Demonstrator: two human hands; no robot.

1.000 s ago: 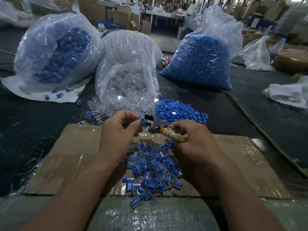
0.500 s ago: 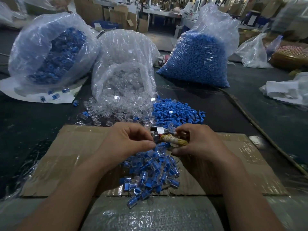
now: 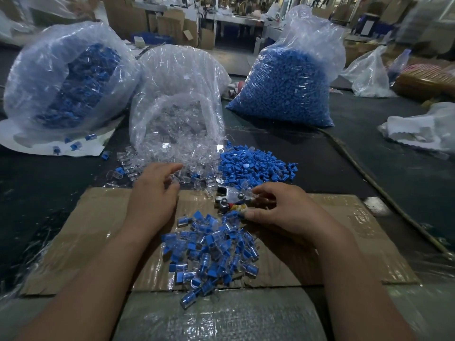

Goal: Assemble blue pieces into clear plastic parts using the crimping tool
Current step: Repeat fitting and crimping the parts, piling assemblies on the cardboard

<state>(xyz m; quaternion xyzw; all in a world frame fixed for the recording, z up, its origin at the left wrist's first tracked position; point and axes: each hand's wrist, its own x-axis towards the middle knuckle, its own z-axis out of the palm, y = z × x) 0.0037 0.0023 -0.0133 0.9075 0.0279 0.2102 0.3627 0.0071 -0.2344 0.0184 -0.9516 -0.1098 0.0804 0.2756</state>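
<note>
left hand [image 3: 154, 193]: our grip spread, fingers over the clear plastic parts [image 3: 194, 158] | right hand [image 3: 283, 210]: we grip the crimping tool [image 3: 230, 199] by its handle | tool: long axis left-right, head pointing left, at the cardboard's [image 3: 98, 230] far edge

A factory floor: bulk parts bags [image 3: 288, 89], cartons [image 3: 172, 25], long workbenches [image 3: 236, 19]

Blue pieces [image 3: 256, 166], clear parts [image 3: 172, 153], brown cardboard [image 3: 93, 232]; tool [image 3: 234, 199] silver w/ yellow, maybe red, grip.
</note>
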